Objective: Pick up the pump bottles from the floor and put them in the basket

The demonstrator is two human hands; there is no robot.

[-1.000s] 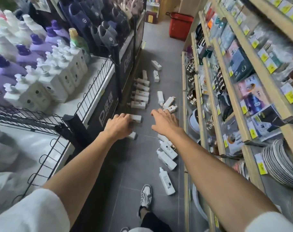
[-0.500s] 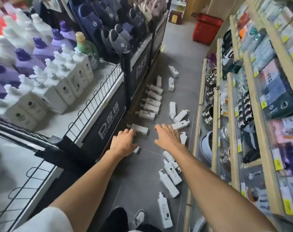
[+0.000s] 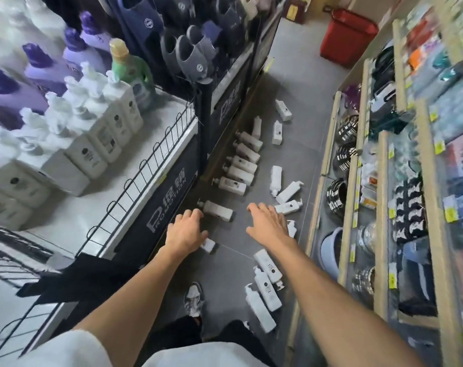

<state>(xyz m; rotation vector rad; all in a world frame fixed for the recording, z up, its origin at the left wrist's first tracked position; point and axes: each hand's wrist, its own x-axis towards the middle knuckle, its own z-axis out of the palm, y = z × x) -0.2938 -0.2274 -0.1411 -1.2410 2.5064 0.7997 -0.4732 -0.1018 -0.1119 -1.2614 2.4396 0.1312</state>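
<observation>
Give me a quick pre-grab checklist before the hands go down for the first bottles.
1. Left hand free: ok, open, holding nothing.
2. Right hand free: ok, open, empty.
3. Target in reach: cannot tell; nearest pump bottle lies flat past the left fingertips.
4. Red basket located: ok, far end of the aisle.
5. Path to basket: not ok, bottles litter the floor.
6. Footing: ok, shoe on bare tile.

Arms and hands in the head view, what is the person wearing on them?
Both forearms are bare. White short sleeves end above the elbows, one on each arm. The left hand and right hand show no gloves, and no watch or ring that I can make out.
</observation>
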